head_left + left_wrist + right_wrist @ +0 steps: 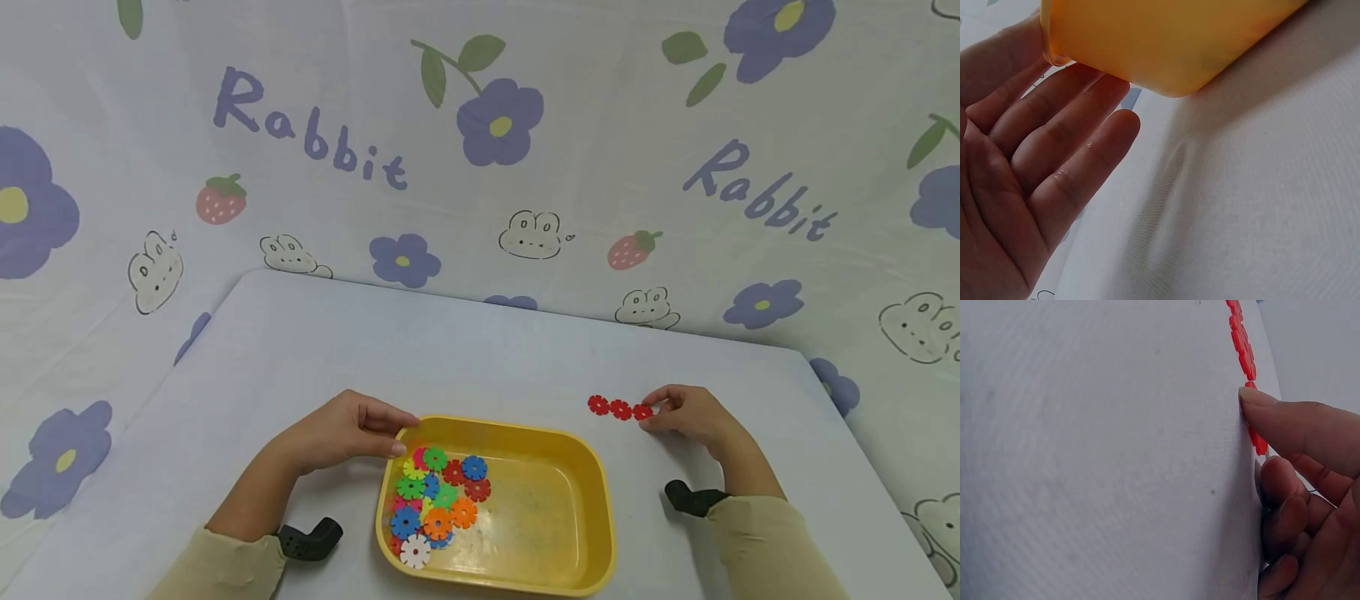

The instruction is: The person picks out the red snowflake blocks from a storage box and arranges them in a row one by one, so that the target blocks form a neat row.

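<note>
A yellow plastic tray stands at the front of the table, holding several notched flower-shaped plastic discs in many colours on its left side. My left hand grips the tray's far left corner, thumb at the rim; in the left wrist view its fingers extend below the rim, beside the outer wall. To the right of the tray, three red discs lie in a row on the table. My right hand pinches the rightmost red disc, its thumb covering part of it in the right wrist view.
The white table reaches back to a hanging cloth printed with flowers, rabbits and strawberries. Black curved devices sit at both wrists, by the sleeve cuffs.
</note>
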The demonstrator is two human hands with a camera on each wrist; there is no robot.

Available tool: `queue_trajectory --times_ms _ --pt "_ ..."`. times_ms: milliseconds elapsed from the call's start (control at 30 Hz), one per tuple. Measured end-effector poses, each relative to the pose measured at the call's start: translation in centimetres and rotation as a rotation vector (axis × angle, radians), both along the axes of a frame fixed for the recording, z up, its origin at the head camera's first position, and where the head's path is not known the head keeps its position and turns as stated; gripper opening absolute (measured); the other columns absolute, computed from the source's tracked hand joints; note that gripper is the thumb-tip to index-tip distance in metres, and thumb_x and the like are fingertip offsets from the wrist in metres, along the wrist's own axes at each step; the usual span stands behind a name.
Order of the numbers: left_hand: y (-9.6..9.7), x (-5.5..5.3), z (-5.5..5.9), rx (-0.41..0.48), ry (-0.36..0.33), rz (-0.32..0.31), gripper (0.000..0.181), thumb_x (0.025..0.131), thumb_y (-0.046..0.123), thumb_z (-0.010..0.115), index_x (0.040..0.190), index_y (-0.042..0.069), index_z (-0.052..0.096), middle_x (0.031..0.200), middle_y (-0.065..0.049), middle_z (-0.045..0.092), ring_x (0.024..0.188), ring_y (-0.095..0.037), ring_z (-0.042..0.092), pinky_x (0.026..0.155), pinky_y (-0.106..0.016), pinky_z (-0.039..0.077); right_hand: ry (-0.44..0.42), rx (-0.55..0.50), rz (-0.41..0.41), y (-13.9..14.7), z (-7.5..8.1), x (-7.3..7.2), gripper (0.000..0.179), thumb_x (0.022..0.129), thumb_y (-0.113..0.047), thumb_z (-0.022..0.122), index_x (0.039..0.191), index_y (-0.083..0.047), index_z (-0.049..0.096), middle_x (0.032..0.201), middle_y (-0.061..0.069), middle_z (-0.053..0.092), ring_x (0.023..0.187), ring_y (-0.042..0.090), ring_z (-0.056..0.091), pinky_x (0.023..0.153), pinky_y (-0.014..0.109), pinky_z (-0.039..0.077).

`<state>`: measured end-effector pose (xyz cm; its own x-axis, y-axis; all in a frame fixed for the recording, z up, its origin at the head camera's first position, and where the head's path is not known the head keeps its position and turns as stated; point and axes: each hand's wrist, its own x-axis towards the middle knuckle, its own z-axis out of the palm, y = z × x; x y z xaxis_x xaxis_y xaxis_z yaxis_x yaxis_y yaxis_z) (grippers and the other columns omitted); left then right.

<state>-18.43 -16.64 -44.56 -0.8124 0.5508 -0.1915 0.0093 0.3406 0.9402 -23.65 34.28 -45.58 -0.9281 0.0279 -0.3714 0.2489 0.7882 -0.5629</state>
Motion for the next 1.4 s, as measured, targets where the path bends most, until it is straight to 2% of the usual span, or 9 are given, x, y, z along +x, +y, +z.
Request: queue_trajectory --times_ms 567,733,833,967,1100,1267,1400 --pt "-0.1 0.1 -0.2 0.020 -0.025 -0.001 0.034 0.087 0.023 0.076 0.119 0.014 0.072 0.122 -0.005 0.071 0.119 -0.023 0.063 0.094 -0.035 0.055 -0.013 -0.014 -0.004 0.1 -0.1 0.0 0.051 0.079 -0.034 0.081 0.120 -0.010 0.063 0.087 0.006 0.056 0.089 0.024 0.049 0.072 0.032 0.043" --pt "-0.2 0.1 -0.1 0.010 -0.014 -0.007 0.034 0.087 0.023 0.076 0.120 0.014 0.072 0.122 -0.004 0.071 0.120 -0.023 0.062 0.097 -0.038 0.054 -0.034 -0.046 0.004 0.1 1.1 -0.1 0.053 0.084 -0.035 0.076 0.128 -0.010 0.060 0.096 0.007 0.061 0.093 0.025 0.052 0.076 0.032 0.046" --pt "-0.2 0.0 0.0 0.001 0.005 -0.017 0.036 0.087 0.026 0.076 0.121 0.014 0.071 0.122 -0.003 0.070 0.122 -0.024 0.061 0.100 -0.040 0.052 0.005 -0.059 0.029 -0.9 2.6 -0.3 0.053 0.088 -0.035 0.072 0.132 -0.009 0.058 0.095 0.011 0.062 0.088 0.026 0.052 0.072 0.032 0.047" --pt "-0.2 -0.1 0.1 -0.001 0.007 -0.023 0.037 0.087 0.027 0.076 0.121 0.014 0.071 0.123 -0.003 0.070 0.122 -0.024 0.061 0.099 -0.040 0.053 0.114 -0.069 0.115 -3.8 5.1 -0.5 0.049 0.089 -0.036 0.072 0.129 -0.010 0.059 0.095 0.017 0.062 0.085 0.030 0.054 0.071 0.031 0.051" --pt "-0.1 -0.2 0.1 -0.010 0.016 -0.020 0.035 0.087 0.025 0.076 0.120 0.015 0.072 0.122 -0.001 0.070 0.122 -0.023 0.061 0.100 -0.040 0.052 0.193 -0.123 0.242 -8.0 7.6 0.0 0.039 0.088 -0.033 0.074 0.120 -0.015 0.064 0.093 0.014 0.064 0.082 0.031 0.058 0.071 0.030 0.056" --pt "-0.2 -0.1 0.2 -0.022 0.043 -0.018 0.035 0.086 0.025 0.077 0.119 0.016 0.072 0.121 0.000 0.071 0.124 -0.023 0.060 0.102 -0.042 0.050 0.210 -0.215 0.452 -13.9 9.9 1.5 0.029 0.087 -0.031 0.075 0.112 -0.019 0.068 0.088 0.005 0.064 0.078 0.025 0.058 0.066 0.029 0.056" --pt "-0.2 0.0 0.2 -0.019 0.048 -0.020 0.034 0.086 0.024 0.077 0.119 0.015 0.073 0.120 0.000 0.071 0.123 -0.023 0.060 0.102 -0.043 0.050 0.158 -0.288 0.621 -17.9 10.1 2.5 0.025 0.088 -0.029 0.075 0.110 -0.018 0.071 0.085 0.003 0.064 0.078 0.023 0.058 0.066 0.029 0.053"
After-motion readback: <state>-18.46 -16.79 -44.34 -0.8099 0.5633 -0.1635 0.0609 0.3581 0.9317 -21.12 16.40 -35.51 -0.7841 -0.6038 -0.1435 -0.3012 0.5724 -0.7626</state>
